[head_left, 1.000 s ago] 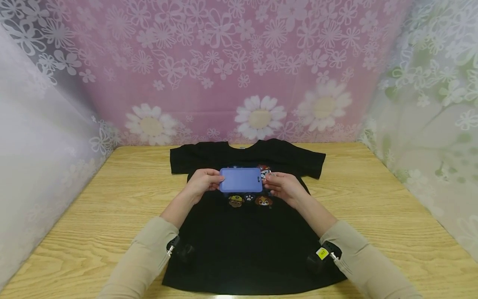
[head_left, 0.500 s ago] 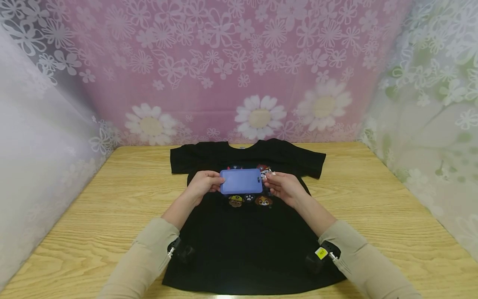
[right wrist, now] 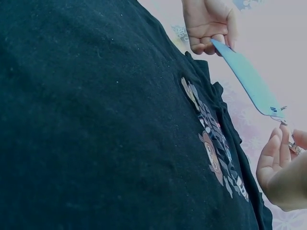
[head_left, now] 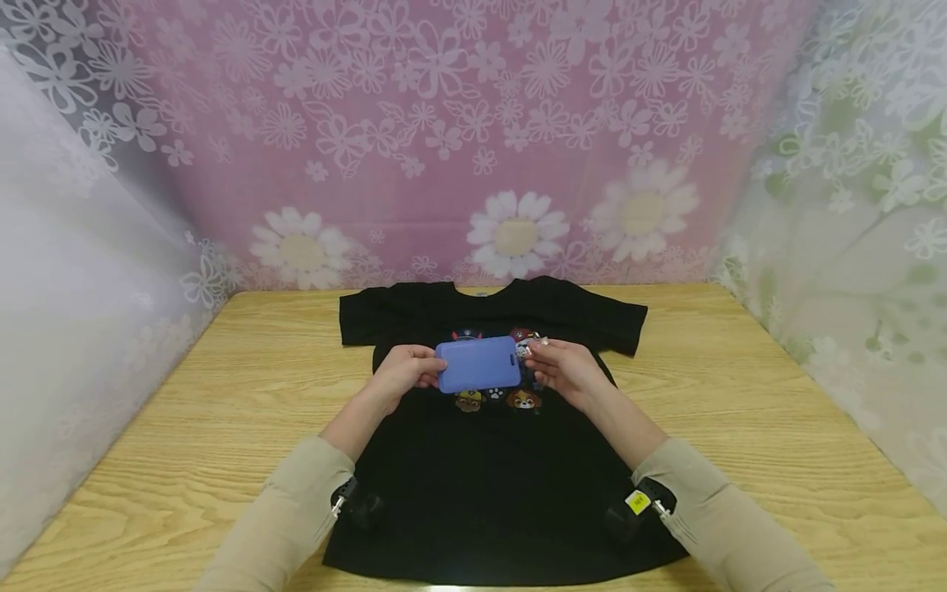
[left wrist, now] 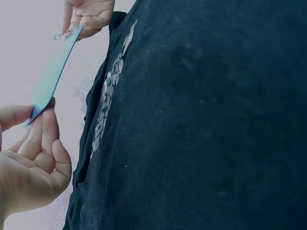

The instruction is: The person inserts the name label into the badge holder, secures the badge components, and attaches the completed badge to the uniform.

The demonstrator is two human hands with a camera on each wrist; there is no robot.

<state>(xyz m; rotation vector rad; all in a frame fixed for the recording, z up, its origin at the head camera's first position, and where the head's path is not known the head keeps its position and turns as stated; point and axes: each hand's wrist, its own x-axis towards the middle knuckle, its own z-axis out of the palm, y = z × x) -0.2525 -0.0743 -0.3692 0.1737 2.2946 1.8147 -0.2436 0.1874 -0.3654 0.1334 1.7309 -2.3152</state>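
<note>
My left hand (head_left: 403, 376) pinches the left end of a blue badge holder (head_left: 479, 364) between thumb and fingers. The holder lies sideways in the head view, its slot at the right end. My right hand (head_left: 570, 370) pinches a small shiny metal clip (head_left: 534, 346) right beside that slot. In the right wrist view a thin clear strap reaches from the fingertips to the slotted end of the holder (right wrist: 252, 81); the fingers partly hide the clip. Both hands are above a black T-shirt (head_left: 481, 493) with a cartoon dog print.
The T-shirt lies flat on a wooden table (head_left: 740, 411), its neck toward the back. A pink floral cloth (head_left: 444, 164) hangs behind the table, with pale cloths at both sides. A black camera (head_left: 366, 506) sits on the left wrist.
The blue badge holder has come slightly lower in the head view and tilted, its left end down. My left hand dropped a little with it; the right hand stays nearly in place, still pinching the clip.
</note>
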